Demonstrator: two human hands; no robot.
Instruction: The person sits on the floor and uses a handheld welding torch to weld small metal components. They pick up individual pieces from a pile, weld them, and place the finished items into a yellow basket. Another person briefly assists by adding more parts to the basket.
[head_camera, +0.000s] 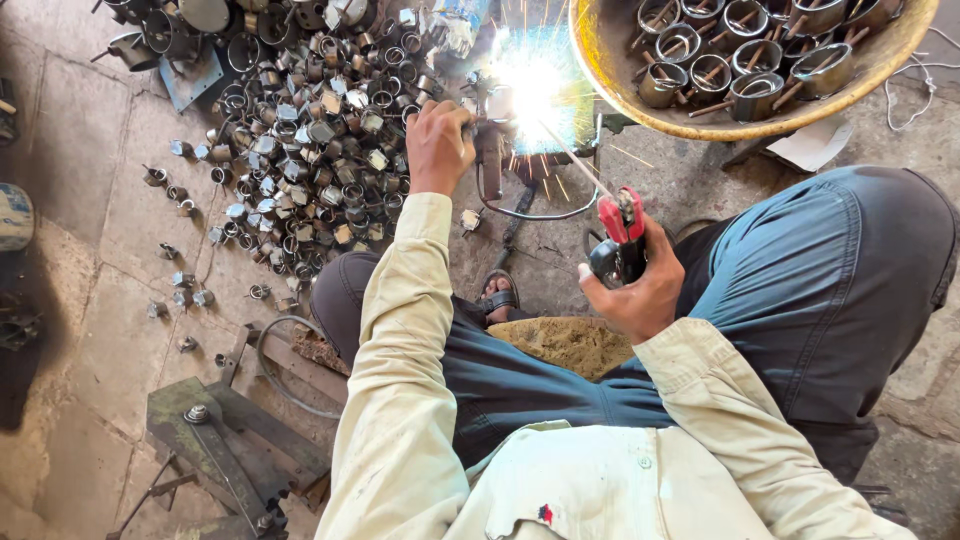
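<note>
A: Where's the piece?

B: Far centre on the floor, under the arc; left hand (438, 143) pinches the small metal part (492, 108).

A: Right hand (632, 290)?

B: Closed around the red electrode holder (622, 228). Likely rigid, light, hot; grip away from the weld.

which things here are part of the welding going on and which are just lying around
In use:
- red electrode holder in right hand
- welding rod at the bright arc
- left hand steadying the workpiece

Lying about:
- pile of small metal rings
- yellow basin of ringed parts
- green metal frame
</note>
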